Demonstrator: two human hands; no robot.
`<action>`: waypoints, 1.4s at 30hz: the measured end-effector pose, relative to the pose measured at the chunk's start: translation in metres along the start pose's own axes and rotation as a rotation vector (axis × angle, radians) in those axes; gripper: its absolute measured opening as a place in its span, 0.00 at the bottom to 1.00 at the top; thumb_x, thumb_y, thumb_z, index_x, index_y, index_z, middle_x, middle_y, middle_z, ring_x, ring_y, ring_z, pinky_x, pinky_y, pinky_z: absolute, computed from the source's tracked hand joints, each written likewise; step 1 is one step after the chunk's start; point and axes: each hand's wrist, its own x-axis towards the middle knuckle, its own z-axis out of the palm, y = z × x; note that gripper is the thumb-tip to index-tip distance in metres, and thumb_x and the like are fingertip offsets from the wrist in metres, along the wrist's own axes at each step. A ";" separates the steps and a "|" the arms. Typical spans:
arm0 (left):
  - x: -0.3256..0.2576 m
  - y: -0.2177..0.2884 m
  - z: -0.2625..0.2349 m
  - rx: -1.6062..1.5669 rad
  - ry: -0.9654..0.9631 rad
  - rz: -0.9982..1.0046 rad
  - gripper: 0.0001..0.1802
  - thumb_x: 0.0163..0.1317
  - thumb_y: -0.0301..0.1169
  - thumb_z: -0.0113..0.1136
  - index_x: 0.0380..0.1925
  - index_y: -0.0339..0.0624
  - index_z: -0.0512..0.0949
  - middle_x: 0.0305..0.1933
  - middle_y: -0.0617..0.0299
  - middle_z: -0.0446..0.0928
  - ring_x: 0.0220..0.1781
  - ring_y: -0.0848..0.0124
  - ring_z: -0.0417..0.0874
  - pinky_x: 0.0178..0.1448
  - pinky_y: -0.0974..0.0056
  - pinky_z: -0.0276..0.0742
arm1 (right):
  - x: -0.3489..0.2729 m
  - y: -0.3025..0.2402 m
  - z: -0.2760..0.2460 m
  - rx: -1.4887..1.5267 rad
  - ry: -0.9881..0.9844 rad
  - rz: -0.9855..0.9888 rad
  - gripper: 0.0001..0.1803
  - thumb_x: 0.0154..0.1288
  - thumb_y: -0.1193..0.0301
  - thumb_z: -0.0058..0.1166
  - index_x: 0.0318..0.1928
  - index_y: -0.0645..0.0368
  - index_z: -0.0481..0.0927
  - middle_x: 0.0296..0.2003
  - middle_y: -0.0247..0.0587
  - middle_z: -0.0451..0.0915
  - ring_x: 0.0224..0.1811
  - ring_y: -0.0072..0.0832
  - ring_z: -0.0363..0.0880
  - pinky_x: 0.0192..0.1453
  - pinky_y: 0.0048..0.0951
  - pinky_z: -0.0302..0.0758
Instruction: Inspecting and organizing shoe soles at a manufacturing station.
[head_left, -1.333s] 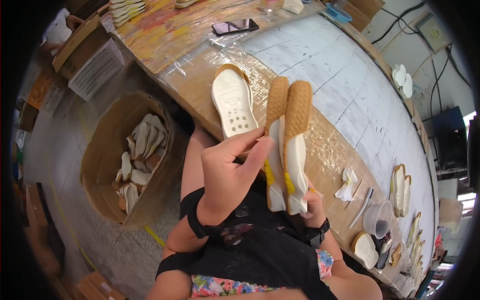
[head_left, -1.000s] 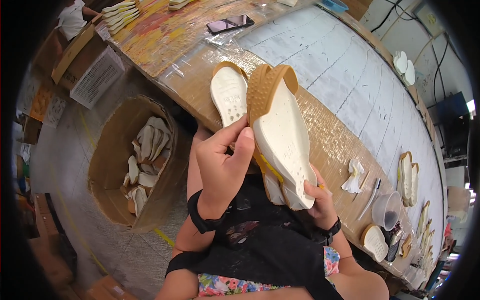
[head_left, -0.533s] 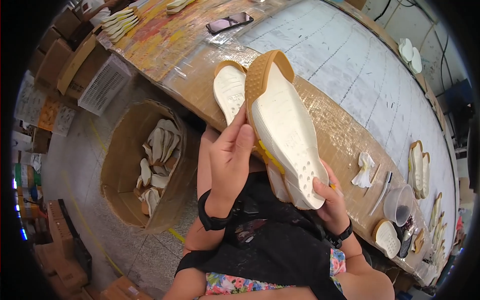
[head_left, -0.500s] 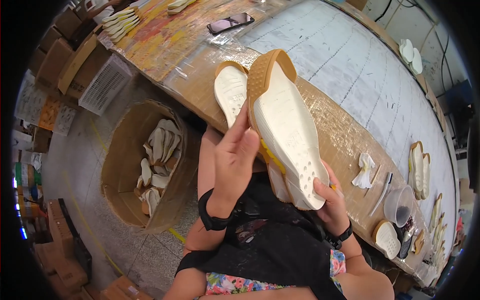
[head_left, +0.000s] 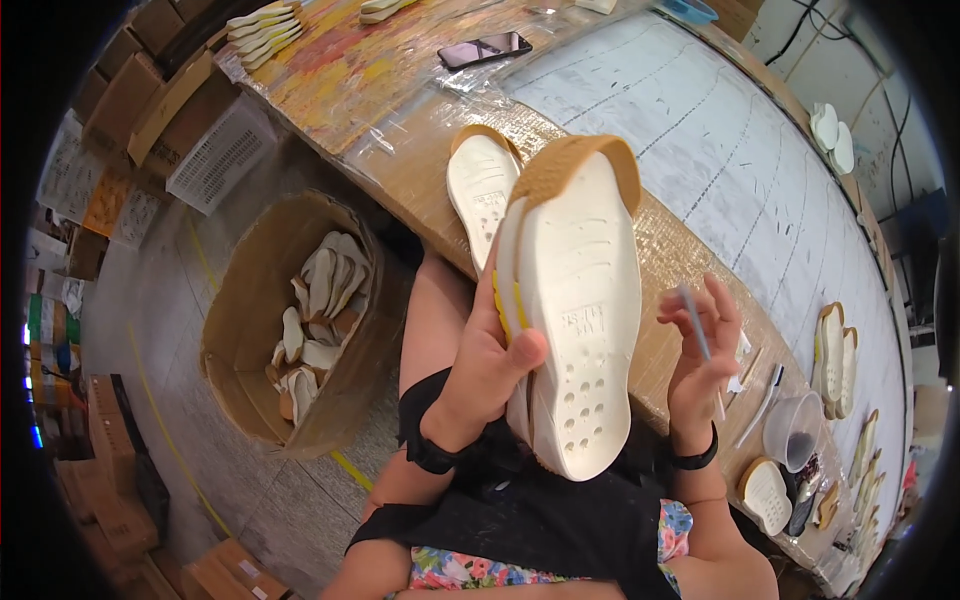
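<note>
My left hand (head_left: 478, 375) grips a cream shoe sole (head_left: 580, 270) by its side, thumb on the near edge. The sole is upright, with its inner face towards me, a tan rim at the far end and yellow on its side. Whether a second sole lies behind it, I cannot tell. My right hand (head_left: 703, 370), apart from the sole, pinches a thin pale stick-like tool (head_left: 696, 325), blurred by motion. Beyond the held sole, another cream sole with a tan rim (head_left: 482, 180) lies at the table edge.
A cardboard box (head_left: 235, 385) of soles stands at left on the floor. The table (head_left: 410, 200) bears a phone (head_left: 485, 50), a clear plastic cup (head_left: 793, 430), a white-handled brush-like tool (head_left: 762, 405), crumpled white tissue and a single sole (head_left: 767, 495). More soles (head_left: 835, 360) stand at right.
My right hand has let go of the sole's near end and moved right, now showing the thin tool. My left hand has closed round the sole, which has turned more face-on.
</note>
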 end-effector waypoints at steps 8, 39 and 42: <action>-0.010 0.007 0.008 0.031 -0.141 -0.087 0.55 0.47 0.46 0.64 0.63 0.37 0.37 0.64 0.58 0.47 0.65 0.70 0.50 0.65 0.65 0.48 | 0.031 -0.030 0.015 -0.053 -0.223 -0.508 0.15 0.59 0.65 0.45 0.37 0.66 0.75 0.32 0.45 0.76 0.29 0.31 0.74 0.33 0.26 0.70; 0.016 -0.047 0.012 -0.208 0.259 -0.219 0.38 0.58 0.57 0.34 0.60 0.43 0.50 0.63 0.55 0.53 0.61 0.60 0.58 0.63 0.59 0.54 | -0.047 -0.018 -0.018 0.361 -0.030 0.203 0.36 0.46 0.71 0.64 0.56 0.62 0.63 0.43 0.41 0.73 0.42 0.21 0.72 0.36 0.18 0.72; 0.018 -0.049 -0.023 -0.327 -0.415 -0.202 0.39 0.59 0.59 0.31 0.62 0.42 0.46 0.65 0.52 0.48 0.65 0.56 0.52 0.66 0.53 0.49 | -0.046 -0.004 -0.021 0.428 -0.081 0.382 0.36 0.47 0.65 0.62 0.56 0.63 0.61 0.45 0.44 0.71 0.48 0.24 0.68 0.44 0.22 0.70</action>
